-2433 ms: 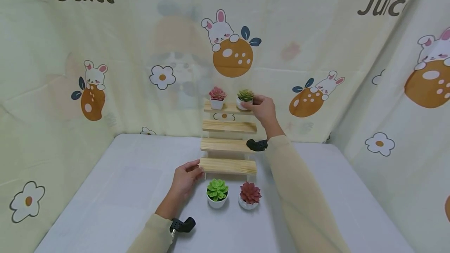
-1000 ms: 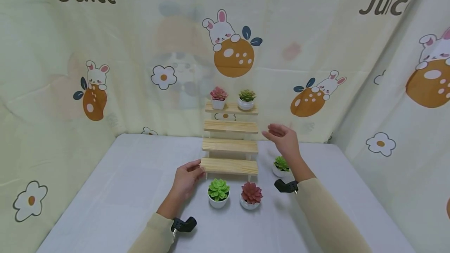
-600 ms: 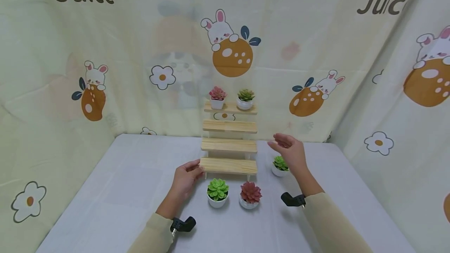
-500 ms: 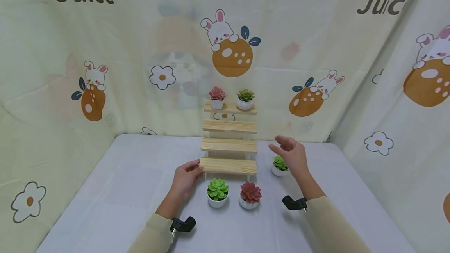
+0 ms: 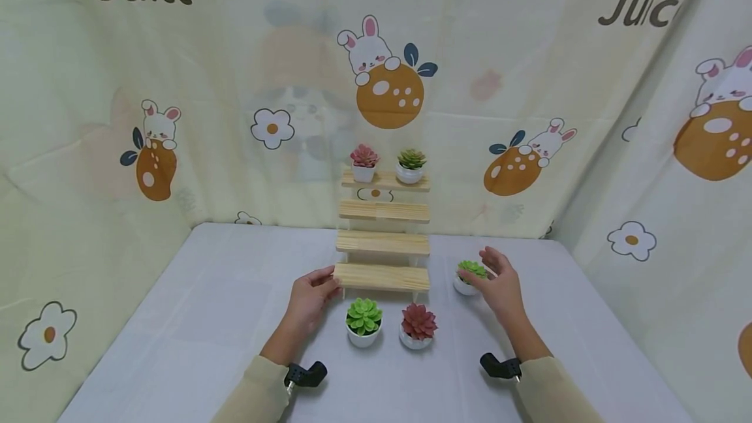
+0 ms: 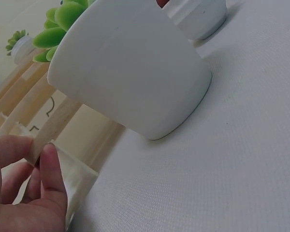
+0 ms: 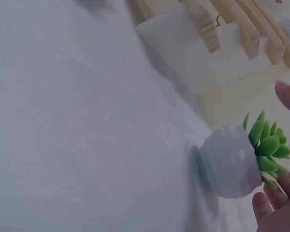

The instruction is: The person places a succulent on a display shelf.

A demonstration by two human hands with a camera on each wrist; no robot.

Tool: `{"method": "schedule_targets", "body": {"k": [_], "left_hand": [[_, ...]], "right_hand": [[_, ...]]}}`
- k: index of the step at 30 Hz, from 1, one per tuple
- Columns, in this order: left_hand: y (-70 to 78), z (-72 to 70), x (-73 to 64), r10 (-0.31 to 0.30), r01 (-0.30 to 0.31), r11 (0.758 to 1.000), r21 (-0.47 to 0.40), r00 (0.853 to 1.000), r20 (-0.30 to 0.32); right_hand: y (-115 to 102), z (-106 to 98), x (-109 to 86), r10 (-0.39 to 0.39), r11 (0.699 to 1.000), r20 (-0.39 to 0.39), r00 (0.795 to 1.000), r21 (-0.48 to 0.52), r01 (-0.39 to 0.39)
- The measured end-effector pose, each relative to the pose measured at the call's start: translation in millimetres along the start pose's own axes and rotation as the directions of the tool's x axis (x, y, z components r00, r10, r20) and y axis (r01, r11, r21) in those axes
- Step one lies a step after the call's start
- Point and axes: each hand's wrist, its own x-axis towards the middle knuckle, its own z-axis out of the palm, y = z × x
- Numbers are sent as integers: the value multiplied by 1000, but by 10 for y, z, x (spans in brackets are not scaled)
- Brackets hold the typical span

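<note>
My left hand (image 5: 309,299) pinches the left end of the lowest plank of a four-step wooden shelf (image 5: 382,277); the left wrist view shows its thumb and fingers (image 6: 51,166) on either side of the plank. My right hand (image 5: 504,289) is at a small potted green succulent (image 5: 464,287) right of the shelf. Its thumb and fingers are spread around the plant, and part of the pot is hidden behind the hand. In the right wrist view the fingers (image 7: 278,198) are beside the leaves and rim of the white pot (image 7: 229,162), with the thumb apart on the other side.
On the top step stand a pink succulent (image 5: 364,163) and a dark green succulent (image 5: 410,166), both in white pots. In front of the shelf are a bright green succulent (image 5: 363,323) and a red succulent (image 5: 418,326). A printed curtain (image 5: 223,70) hangs behind the white table (image 5: 235,292).
My right hand has let go of the dark green succulent on the top step, then moved down and right to the green succulent beside the shelf. My left hand stays on the lowest plank.
</note>
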Motion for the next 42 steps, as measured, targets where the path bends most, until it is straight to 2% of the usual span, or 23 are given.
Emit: {"method": "schedule_targets", "body": {"k": [3,8,17,29,37,42], "left_hand": [[-4,-5,13,5,-5,1000,-2,1000,-1],[0,-7,8,11,-11,1000,-11,1000,9],[-5,1,-20,5,-5,1000,0,1000,4],[-22,1,10,13,-13,1000,2,1000,0],[-31,7,16,22,-22,1000,-5,1000,5],[-8,14,3,17,-17,1000,-10,1000,2]], "right_hand": [[60,1,-27,50,998,33,998,29,-51],[155,18,-49,130,991,82,988,2,-131],[214,68,-85,197,980,68,978,-42,-194],[264,66,-66,136,986,50,989,-105,-130],[269,76,-74,175,981,40,984,-89,-171],[264,65,-81,174,983,47,984,-71,-170]]}}
